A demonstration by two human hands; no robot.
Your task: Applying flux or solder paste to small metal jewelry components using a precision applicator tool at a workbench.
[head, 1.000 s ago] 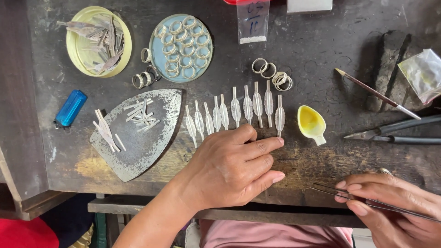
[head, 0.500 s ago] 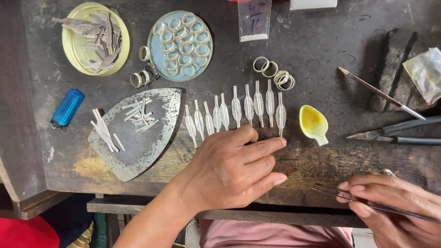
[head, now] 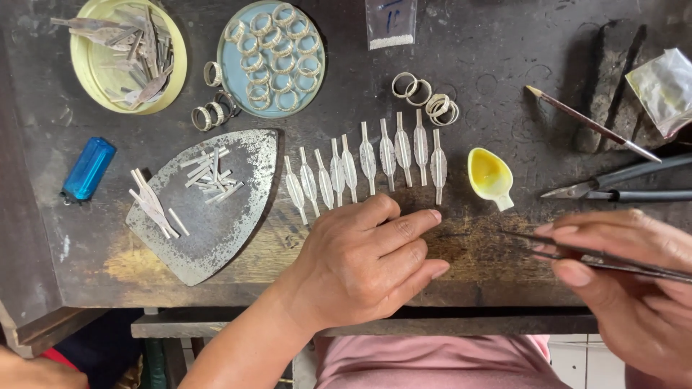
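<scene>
While my left hand (head: 364,263) lies flat on the dark tabletop (head: 504,79), palm down, with the fingers loosely spread and nothing in it, my right hand (head: 634,281) is closed around thin tweezers (head: 577,256). I hold them between thumb and fingers, and their tip points left, low over the tabletop, in the gap between my two hands. I cannot tell if the tip grips anything.

Just above my left hand a row of silver leaf pieces (head: 367,166) lies side by side, each with a short stem pointing down. My index finger is very near the lowest stems. To the right of the row sits a small yellow dish (head: 490,176), near the tweezers' tip. Above the row lie loose rings (head: 422,94). A blue plate (head: 231,68) holds more rings, and a yellow plate (head: 90,79) holds metal scraps. On the left, a grey pointed slab (head: 216,230) carries short silver strips, and a blue lighter (head: 88,169) lies beside it. A brush (head: 591,124) and pliers (head: 620,184) lie at the right.
</scene>
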